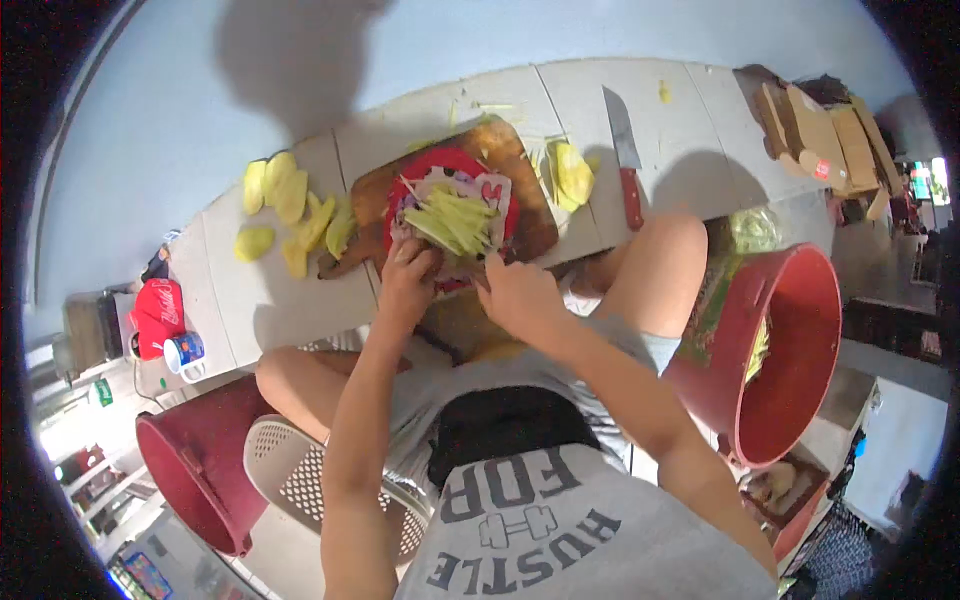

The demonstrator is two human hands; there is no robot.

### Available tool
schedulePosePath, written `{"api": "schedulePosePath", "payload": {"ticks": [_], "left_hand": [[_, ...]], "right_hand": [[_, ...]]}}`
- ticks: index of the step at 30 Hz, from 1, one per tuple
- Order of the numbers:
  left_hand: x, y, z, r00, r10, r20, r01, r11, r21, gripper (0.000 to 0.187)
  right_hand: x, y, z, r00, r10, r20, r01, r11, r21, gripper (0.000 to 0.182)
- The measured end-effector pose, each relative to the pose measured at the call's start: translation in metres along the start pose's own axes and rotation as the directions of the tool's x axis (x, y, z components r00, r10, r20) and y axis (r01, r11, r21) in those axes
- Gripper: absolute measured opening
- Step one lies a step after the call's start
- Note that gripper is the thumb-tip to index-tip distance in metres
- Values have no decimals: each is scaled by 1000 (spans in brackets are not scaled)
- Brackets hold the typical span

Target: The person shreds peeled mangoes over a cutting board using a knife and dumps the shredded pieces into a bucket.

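Observation:
On a wooden cutting board [368, 205] lies a red-edged printed cloth [508, 190] with a heap of pale green strips [452, 220] on it. My left hand [408, 272] is closed at the cloth's near left edge, fingers curled beside the strips. At the near right edge, my right hand [520, 292] is also closed, its thumb side against the cloth. Part of the grip of both hands is hidden. Peeled green-yellow fruit pieces [283, 190] lie left of the board, and more fruit slices [572, 175] sit to its right.
A large knife [622, 135] with a red handle lies on the tiled surface [690, 130], right of the slices. A red bucket [800, 360] with strips inside stands at right, another red bucket [190, 470] at lower left. A mug [184, 352] and cardboard [815, 130] are at the sides.

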State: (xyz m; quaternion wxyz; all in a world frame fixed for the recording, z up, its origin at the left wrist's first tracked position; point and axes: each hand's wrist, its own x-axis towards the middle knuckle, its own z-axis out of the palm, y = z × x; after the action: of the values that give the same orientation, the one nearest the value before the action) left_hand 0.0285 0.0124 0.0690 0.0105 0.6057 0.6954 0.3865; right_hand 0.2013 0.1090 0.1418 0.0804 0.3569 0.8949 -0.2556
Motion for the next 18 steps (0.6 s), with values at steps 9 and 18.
{"api": "schedulePosePath", "payload": {"ticks": [9,18], "left_hand": [[1,-7,3,1000,-15,-1,15,1000,-13,22],[-14,-9,6,1000,-18,18,18,1000,-12,25]], "right_hand": [[-11,3,14,1000,-21,-21,22,998,55,34],[-17,-7,6,994,-70,-84,70,998,5,31]]}}
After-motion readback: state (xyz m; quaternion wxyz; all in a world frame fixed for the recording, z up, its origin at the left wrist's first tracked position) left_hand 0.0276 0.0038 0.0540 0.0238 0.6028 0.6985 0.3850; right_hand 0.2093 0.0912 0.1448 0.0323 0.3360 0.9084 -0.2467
